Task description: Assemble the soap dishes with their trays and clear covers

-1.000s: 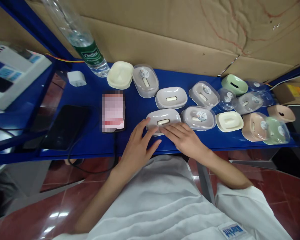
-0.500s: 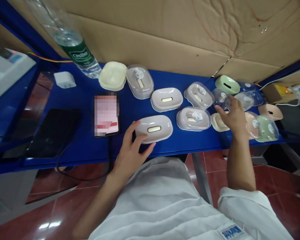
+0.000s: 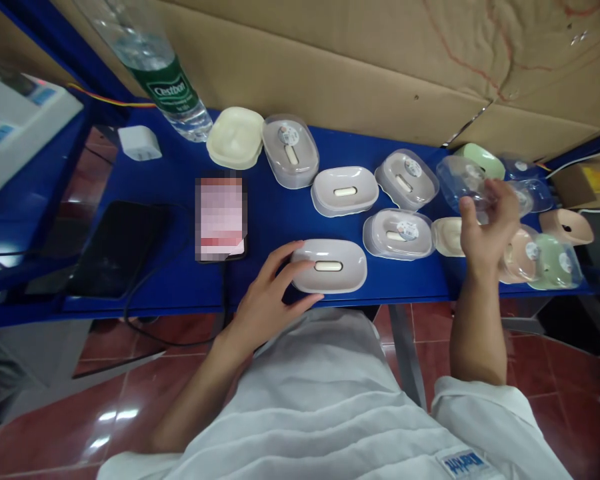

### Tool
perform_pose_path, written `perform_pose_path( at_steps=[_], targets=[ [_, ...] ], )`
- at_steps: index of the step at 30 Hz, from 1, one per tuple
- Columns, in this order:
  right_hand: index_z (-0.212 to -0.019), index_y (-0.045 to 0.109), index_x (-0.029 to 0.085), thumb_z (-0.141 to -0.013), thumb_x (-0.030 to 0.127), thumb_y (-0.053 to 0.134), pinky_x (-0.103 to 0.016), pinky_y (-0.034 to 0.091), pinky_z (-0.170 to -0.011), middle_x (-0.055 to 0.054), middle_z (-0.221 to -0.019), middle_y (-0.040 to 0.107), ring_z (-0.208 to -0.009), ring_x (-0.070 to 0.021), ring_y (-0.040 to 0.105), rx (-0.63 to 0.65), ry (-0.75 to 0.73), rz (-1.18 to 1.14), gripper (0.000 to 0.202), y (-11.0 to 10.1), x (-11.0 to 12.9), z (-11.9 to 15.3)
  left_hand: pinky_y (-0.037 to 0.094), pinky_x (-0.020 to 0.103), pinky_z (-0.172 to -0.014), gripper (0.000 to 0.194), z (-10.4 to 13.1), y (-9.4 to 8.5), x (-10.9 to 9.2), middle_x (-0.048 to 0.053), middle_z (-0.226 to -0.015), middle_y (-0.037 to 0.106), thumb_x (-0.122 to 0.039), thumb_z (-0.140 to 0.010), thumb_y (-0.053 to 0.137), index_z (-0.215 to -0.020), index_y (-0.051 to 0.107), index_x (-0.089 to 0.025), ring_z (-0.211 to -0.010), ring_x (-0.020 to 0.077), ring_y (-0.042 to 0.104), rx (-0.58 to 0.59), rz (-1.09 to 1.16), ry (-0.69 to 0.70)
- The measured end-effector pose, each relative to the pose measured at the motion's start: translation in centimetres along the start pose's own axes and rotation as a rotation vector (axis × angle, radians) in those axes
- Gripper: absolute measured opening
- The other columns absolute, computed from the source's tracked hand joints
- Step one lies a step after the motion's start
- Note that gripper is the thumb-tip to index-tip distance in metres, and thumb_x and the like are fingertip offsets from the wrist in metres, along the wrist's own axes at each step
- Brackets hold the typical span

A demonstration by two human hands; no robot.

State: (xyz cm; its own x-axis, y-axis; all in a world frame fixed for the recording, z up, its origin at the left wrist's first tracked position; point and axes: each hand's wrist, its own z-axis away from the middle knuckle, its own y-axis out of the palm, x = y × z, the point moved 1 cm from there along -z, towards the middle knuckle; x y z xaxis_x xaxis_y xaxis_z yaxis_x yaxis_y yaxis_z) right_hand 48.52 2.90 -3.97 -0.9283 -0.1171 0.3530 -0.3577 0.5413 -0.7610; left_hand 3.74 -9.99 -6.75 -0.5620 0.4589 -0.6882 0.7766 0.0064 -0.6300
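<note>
My left hand point(image 3: 267, 300) rests on the left end of a grey soap dish point(image 3: 333, 266) at the near edge of the blue table point(image 3: 275, 220), fingers curled around its side. My right hand point(image 3: 487, 230) is raised over the right part of the table and grips a clear plastic lid point(image 3: 463, 183), lifted off the surface. Just below that hand lies a cream soap dish point(image 3: 447, 236). A grey dish with a clear lid point(image 3: 399, 234) sits between my two hands.
More soap dishes stand in rows: cream point(image 3: 235, 137), lidded grey point(image 3: 290, 150), open grey point(image 3: 345, 191), lidded grey point(image 3: 407, 179), green point(image 3: 483, 159), pink point(image 3: 566, 227). A water bottle point(image 3: 163, 73), a white charger point(image 3: 139, 143), a phone point(image 3: 221, 217) and a black tablet point(image 3: 115, 250) are on the left. Cardboard lines the back.
My right hand left the near grey dish, moved right, and picked up a clear lid from the table. My left hand stayed on the grey dish, which shifted slightly toward me.
</note>
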Motion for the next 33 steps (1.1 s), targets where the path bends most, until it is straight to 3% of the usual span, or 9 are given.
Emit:
perform_pose_path(
  at_steps=[3, 9, 14, 19, 24, 28, 33],
  targets=[
    [-0.14, 0.064, 0.015, -0.104, 0.064, 0.061, -0.045, 0.061, -0.1, -0.022, -0.143, 0.069, -0.119, -0.0298, 0.072, -0.043, 0.053, -0.037, 0.06, 0.7, 0.6, 0.4, 0.057, 0.052, -0.125, 0.041, 0.1, 0.2, 0.0, 0.013, -0.162, 0.056, -0.031, -0.101, 0.082, -0.138, 0.063, -0.03, -0.149, 0.0314, 0.062, -0.015, -0.014, 0.014],
    [-0.12, 0.071, 0.022, -0.1, 0.074, 0.062, -0.045, 0.06, -0.085, -0.022, -0.121, 0.078, -0.092, -0.0302, 0.075, -0.048, 0.185, -0.061, 0.057, 0.5, 0.2, -0.2, 0.056, 0.053, -0.126, 0.035, 0.2, 0.3, 0.1, 0.014, -0.164, 0.054, -0.031, -0.102, 0.08, -0.133, 0.065, -0.029, -0.152, 0.0322, 0.06, -0.02, -0.026, 0.032],
    [-0.121, 0.071, 0.021, -0.098, 0.073, 0.068, -0.047, 0.058, -0.092, -0.022, -0.125, 0.078, -0.102, -0.0335, 0.074, -0.039, 0.114, 0.024, 0.057, -0.4, -0.3, -0.1, 0.055, 0.055, -0.127, 0.033, 0.2, 0.4, 0.0, 0.015, -0.163, 0.056, -0.031, -0.102, 0.08, -0.131, 0.065, -0.028, -0.152, 0.0335, 0.06, -0.031, -0.047, 0.041],
    [-0.129, 0.068, 0.019, -0.094, 0.056, 0.079, -0.048, 0.055, -0.103, -0.024, -0.132, 0.073, -0.118, -0.0349, 0.069, 0.083, 0.037, 0.141, 0.051, 0.1, -1.1, -0.5, 0.055, 0.057, -0.126, 0.034, 0.3, 0.5, 0.0, 0.017, -0.164, 0.055, -0.03, -0.102, 0.08, -0.132, 0.064, -0.027, -0.153, 0.0347, 0.059, -0.025, -0.079, 0.049],
    [-0.159, 0.059, 0.015, -0.082, 0.053, 0.096, -0.049, 0.05, -0.112, -0.029, -0.153, 0.063, -0.137, -0.0383, 0.063, 0.221, 0.035, 0.221, 0.093, 1.0, -0.7, -2.6, 0.055, 0.057, -0.127, 0.035, 0.3, 0.6, 0.0, 0.017, -0.165, 0.054, -0.03, -0.103, 0.078, -0.134, 0.063, -0.027, -0.155, 0.035, 0.058, -0.032, -0.089, 0.063],
    [-0.148, 0.074, 0.015, -0.096, 0.046, 0.083, -0.048, 0.049, -0.116, -0.023, -0.141, 0.074, -0.125, -0.0325, 0.071, 0.239, 0.052, 0.116, 0.06, 1.3, -0.6, -4.5, 0.057, 0.056, -0.126, 0.034, 0.3, 0.6, 0.0, 0.017, -0.163, 0.056, -0.032, -0.103, 0.079, -0.133, 0.064, -0.027, -0.153, 0.0351, 0.06, -0.037, -0.116, 0.072],
    [-0.148, 0.073, 0.01, -0.099, 0.044, 0.074, -0.05, 0.061, -0.097, -0.022, -0.127, 0.08, -0.099, -0.0293, 0.076, 0.077, 0.365, -0.278, 0.06, 2.2, -1.6, -6.3, 0.058, 0.052, -0.124, 0.034, 0.3, 0.6, -0.1, 0.019, -0.162, 0.057, -0.032, -0.103, 0.08, -0.131, 0.063, -0.023, -0.154, 0.0349, 0.059, -0.048, -0.139, 0.099]
  ],
)
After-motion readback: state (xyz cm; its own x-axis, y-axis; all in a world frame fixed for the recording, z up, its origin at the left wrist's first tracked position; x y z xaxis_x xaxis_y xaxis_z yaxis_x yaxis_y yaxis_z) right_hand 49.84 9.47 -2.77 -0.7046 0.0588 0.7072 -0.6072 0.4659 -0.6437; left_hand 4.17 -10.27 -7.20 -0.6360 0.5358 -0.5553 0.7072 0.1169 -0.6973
